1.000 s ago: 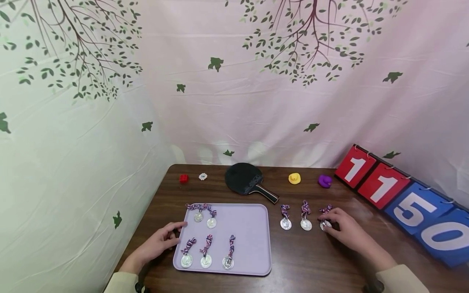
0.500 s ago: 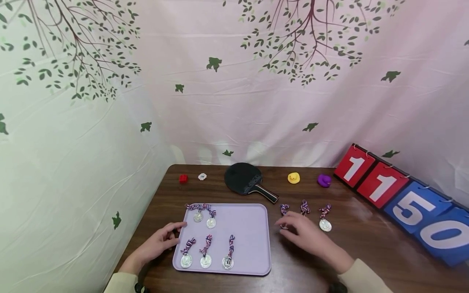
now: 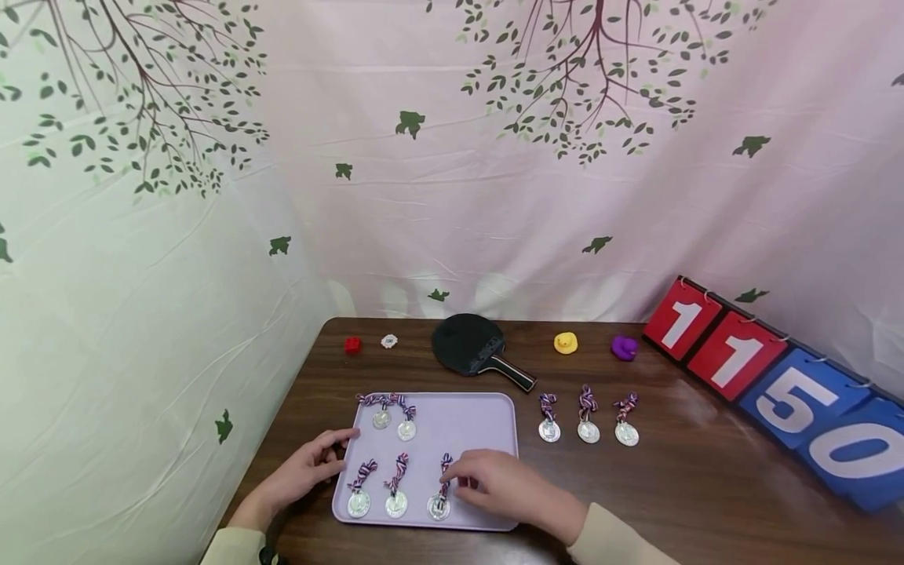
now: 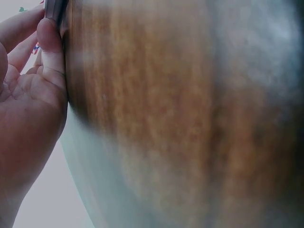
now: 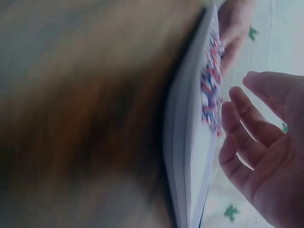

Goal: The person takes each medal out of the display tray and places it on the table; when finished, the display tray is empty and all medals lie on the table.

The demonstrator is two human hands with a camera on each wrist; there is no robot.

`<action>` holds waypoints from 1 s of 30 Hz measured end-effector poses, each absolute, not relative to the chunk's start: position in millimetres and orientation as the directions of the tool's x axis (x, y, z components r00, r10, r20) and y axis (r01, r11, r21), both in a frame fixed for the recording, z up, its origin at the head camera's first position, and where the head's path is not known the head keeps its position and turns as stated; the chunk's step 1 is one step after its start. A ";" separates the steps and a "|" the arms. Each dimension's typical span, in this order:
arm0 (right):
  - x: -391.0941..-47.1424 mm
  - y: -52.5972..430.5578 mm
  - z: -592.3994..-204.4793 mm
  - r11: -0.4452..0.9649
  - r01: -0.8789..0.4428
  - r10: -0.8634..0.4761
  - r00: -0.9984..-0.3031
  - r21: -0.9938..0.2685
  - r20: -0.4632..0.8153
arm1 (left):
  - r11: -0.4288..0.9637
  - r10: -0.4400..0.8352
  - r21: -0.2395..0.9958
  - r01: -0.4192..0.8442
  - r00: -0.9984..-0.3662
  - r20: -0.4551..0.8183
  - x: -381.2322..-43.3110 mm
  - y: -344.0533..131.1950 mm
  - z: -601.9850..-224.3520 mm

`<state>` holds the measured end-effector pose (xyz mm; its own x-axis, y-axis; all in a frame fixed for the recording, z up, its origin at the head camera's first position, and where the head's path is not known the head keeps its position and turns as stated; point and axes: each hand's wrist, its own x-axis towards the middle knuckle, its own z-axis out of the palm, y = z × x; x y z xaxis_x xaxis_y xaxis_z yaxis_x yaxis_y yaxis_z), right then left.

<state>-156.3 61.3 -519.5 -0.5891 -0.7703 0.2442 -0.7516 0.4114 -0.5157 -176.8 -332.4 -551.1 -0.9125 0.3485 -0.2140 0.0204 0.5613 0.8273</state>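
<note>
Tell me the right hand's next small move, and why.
Probably pinch the red, white and blue striped ribbon of the round silver medal nearest the right hand: its fingers look loosely spread, apparently holding nothing, and appear right by that ribbon.

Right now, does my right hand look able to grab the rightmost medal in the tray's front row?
Likely yes: your right hand holds nothing and is over the tray, close beside that medal, with nothing visible blocking it.

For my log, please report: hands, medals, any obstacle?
Left hand touches left edge of tray. Right hand over tray, holding nothing. Five medals on tray, three on table. Nothing visibly in the way.
</note>
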 end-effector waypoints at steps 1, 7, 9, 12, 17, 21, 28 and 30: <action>-154.1 56.5 -520.3 0.411 -0.758 -0.780 -0.580 -0.507 0.234 | 0.560 0.350 0.828 0.021 -0.912 -0.213 -176.8 -332.3 -551.1; -143.9 37.8 -526.2 0.435 -0.803 -0.815 -0.543 -0.407 0.202 | 0.533 0.370 0.845 0.044 -0.910 -0.186 -176.8 -331.9 -551.2; -141.2 35.2 -527.7 0.445 -0.811 -0.822 -0.538 -0.381 0.187 | 0.532 0.377 0.845 0.053 -0.908 -0.181 -176.5 -332.3 -551.7; -138.3 32.7 -530.1 0.470 -0.807 -0.819 -0.550 -0.357 0.164 | 0.540 0.376 0.840 0.055 -0.908 -0.183 -176.2 -332.8 -552.5; -136.0 29.3 -534.5 0.518 -0.780 -0.790 -0.593 -0.350 0.154 | 0.549 0.366 0.834 0.045 -0.911 -0.192 -176.1 -333.1 -553.3; -134.4 27.9 -538.8 0.540 -0.785 -0.772 -0.605 -0.304 0.194 | 0.558 0.353 0.830 0.023 -0.911 -0.212 -176.4 -332.7 -552.9; -132.2 27.3 -539.9 0.568 -0.778 -0.749 -0.623 -0.268 0.223 | 0.552 0.352 0.834 0.008 -0.908 -0.224 -176.3 -332.3 -552.2; -131.8 27.2 -539.3 0.574 -0.773 -0.747 -0.629 -0.269 0.214 | 0.551 0.353 0.835 0.004 -0.907 -0.228 -176.1 -332.3 -552.4</action>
<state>-131.8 27.2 -539.3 -0.6291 -0.7473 0.2138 -0.7734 0.5741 -0.2688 -176.1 -332.3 -552.4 -0.9075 0.3527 -0.2283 0.0040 0.5506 0.8348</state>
